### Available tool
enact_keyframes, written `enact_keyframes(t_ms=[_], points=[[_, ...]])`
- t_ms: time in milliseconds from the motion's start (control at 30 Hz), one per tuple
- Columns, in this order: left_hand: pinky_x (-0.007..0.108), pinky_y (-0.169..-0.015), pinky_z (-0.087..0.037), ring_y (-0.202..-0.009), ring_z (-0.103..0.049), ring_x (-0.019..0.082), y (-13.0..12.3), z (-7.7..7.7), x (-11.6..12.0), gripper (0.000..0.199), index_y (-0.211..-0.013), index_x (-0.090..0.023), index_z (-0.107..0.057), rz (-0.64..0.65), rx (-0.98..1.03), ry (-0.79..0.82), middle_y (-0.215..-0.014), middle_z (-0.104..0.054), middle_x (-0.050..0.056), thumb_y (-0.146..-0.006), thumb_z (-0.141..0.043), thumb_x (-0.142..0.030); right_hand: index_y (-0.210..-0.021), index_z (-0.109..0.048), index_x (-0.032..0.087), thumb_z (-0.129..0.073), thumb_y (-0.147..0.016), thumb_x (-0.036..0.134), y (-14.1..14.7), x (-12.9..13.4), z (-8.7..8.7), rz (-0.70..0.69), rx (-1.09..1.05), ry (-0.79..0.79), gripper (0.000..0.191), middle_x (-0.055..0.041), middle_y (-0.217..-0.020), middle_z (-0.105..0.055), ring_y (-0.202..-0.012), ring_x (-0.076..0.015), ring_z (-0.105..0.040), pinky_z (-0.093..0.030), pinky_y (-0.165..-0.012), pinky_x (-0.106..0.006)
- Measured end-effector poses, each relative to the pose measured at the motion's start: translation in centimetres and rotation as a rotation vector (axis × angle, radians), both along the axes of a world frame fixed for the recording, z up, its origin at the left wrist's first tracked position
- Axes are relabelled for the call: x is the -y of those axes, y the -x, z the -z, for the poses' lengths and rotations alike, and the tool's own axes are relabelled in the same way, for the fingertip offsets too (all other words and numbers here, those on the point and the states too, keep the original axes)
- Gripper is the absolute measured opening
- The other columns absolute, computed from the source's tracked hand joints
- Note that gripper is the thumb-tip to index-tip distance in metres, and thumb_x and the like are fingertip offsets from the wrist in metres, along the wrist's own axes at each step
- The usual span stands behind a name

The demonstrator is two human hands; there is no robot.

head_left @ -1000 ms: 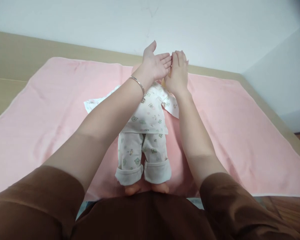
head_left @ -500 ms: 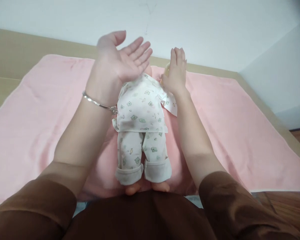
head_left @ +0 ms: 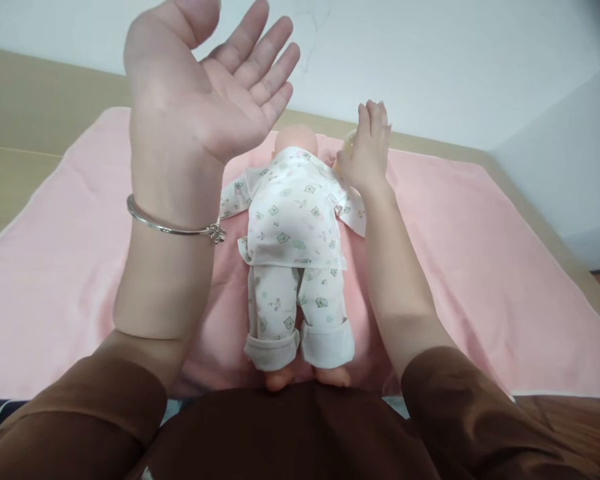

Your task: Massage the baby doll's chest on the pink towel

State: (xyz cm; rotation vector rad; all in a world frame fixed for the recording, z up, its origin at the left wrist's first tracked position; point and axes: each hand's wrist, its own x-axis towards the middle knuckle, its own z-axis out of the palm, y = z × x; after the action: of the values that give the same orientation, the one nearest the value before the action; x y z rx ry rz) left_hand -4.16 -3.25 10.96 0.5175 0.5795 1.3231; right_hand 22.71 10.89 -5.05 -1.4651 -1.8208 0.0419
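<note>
A doll point(head_left: 296, 240) on a blanket point(head_left: 480, 267)

The doll lies centrally, head far, feet near. The left hand point(head_left: 200, 100) is raised and empty, fingers spread; well to its right, the right hand point(head_left: 367, 153) partly covers a yellow object point(head_left: 350, 141), its grip hidden. The doll is probably light; its clothes point(head_left: 303, 217) may slip, so grasp firmly round the middle.

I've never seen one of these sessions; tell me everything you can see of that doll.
The doll lies lengthwise on a pink cloth, head at the far end, face not visible. The head looks smooth, perhaps plastic. It wears a white, fabric-looking printed shirt, sleeves spread sideways, and matching trousers with thick turned-up cuffs; bare feet poke out. The left hand is raised clear; whether the right hand touches it is unclear.
</note>
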Motion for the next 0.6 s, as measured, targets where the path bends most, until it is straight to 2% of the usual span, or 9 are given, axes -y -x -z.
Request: enact_keyframes(t_ms=[100, 233, 300, 367, 400, 433, 533, 567, 600], points=[[0.035, -0.103, -0.057, -0.137, -0.068, 0.022, -0.1, -0.4, 0.8, 0.052, -0.118, -0.007, -0.069, 0.024, 0.027, 0.038, -0.131, -0.074, 0.013, -0.113, -0.028, -0.038, -0.15, -0.056, 0.038, -0.05, -0.087, 0.07, -0.3, 0.9, -0.6, -0.061, 0.078, 0.057, 0.072, 0.0095, -0.18, -0.024, -0.171, -0.0287, 0.021, 0.017, -0.135, -0.072], [0.037, -0.117, -0.047, -0.149, -0.058, 0.022, -0.4, -0.7, 1.7, 0.051, -0.117, -0.008, -0.068, 0.07, 0.007, 0.054, -0.139, -0.07, 0.014, -0.113, -0.027, -0.037, -0.138, -0.065, 0.029, -0.056, -0.093, 0.054, 0.8, 4.1, -3.8, -0.018, 0.176, 0.098, 0.052, -0.0013, -0.183, -0.018, -0.172, -0.0435, 0.002, 0.003, -0.13, -0.088], [0.037, -0.12, -0.046, -0.153, -0.054, 0.023, -0.6, -0.7, 2.0, 0.051, -0.122, -0.007, -0.066, 0.063, -0.05, 0.053, -0.143, -0.066, 0.015, -0.113, -0.026, -0.038, -0.138, -0.064, 0.029, -0.055, -0.094, 0.046, 2.4, 6.4, -6.0, -0.011, 0.151, 0.1, 0.048, -0.0017, -0.182, -0.02, -0.172, -0.0407, -0.003, 0.0, -0.133, -0.084], [0.036, -0.122, -0.048, -0.156, -0.051, 0.026, -0.9, -0.7, 2.2, 0.052, -0.13, -0.005, -0.063, 0.029, -0.107, 0.041, -0.141, -0.064, 0.017, -0.112, -0.027, -0.039, -0.144, -0.059, 0.032, -0.048, -0.096, 0.04, 4.5, 8.7, -8.0, -0.033, 0.097, 0.09, 0.05, -0.0002, -0.182, -0.021, -0.173, -0.0292, -0.01, -0.003, -0.141, -0.069], [0.036, -0.121, -0.05, -0.156, -0.051, 0.027, -1.1, -0.8, 2.4, 0.054, -0.133, -0.002, -0.061, 0.018, -0.124, 0.036, -0.136, -0.065, 0.018, -0.112, -0.028, -0.039, -0.151, -0.054, 0.029, -0.044, -0.097, 0.041, 5.6, 9.8, -8.7, -0.097, 0.074, 0.066, 0.057, -0.0035, -0.182, -0.022, -0.173, -0.0254, -0.014, -0.005, -0.143, -0.062], [0.036, -0.119, -0.053, -0.156, -0.051, 0.028, -1.4, -0.9, 2.6, 0.058, -0.134, 0.001, -0.061, 0.03, -0.127, 0.034, -0.129, -0.066, 0.017, -0.113, -0.028, -0.041, -0.16, -0.046, 0.019, -0.037, -0.1, 0.047, 6.7, 10.9, -9.3, -0.208, 0.074, 0.018, 0.067, -0.0096, -0.182, -0.021, -0.173, -0.0257, -0.013, -0.006, -0.143, -0.062], [0.041, -0.098, -0.064, -0.151, -0.055, 0.035, -2.0, -1.5, 3.3, 0.073, -0.107, -0.001, -0.072, 0.176, -0.082, 0.072, -0.112, -0.065, 0.011, -0.114, -0.022, -0.053, -0.169, -0.025, 0.003, -0.019, -0.102, 0.052, 9.5, 14.0, -10.1, -0.451, 0.148, -0.088, 0.083, -0.0198, -0.182, -0.013, -0.173, -0.0346, -0.008, -0.002, -0.139, -0.068], [0.043, -0.091, -0.064, -0.149, -0.056, 0.038, -2.1, -1.7, 3.6, 0.078, -0.094, -0.003, -0.073, 0.21, -0.074, 0.085, -0.11, -0.064, 0.009, -0.114, -0.021, -0.057, -0.169, -0.021, 0.002, -0.017, -0.104, 0.052, 10.2, 15.2, -10.2, -0.482, 0.168, -0.105, 0.082, -0.0207, -0.182, -0.011, -0.173, -0.0368, -0.005, -0.001, -0.139, -0.068], [0.045, -0.086, -0.063, -0.146, -0.058, 0.04, -2.0, -2.0, 3.7, 0.08, -0.085, -0.003, -0.072, 0.176, -0.096, 0.097, -0.108, -0.065, 0.008, -0.113, -0.021, -0.058, -0.17, -0.02, 0.002, -0.016, -0.106, 0.053, 10.8, 16.4, -10.4, -0.488, 0.179, -0.113, 0.082, -0.0202, -0.182, -0.01, -0.172, -0.0376, -0.001, -0.001, -0.14, -0.064]])
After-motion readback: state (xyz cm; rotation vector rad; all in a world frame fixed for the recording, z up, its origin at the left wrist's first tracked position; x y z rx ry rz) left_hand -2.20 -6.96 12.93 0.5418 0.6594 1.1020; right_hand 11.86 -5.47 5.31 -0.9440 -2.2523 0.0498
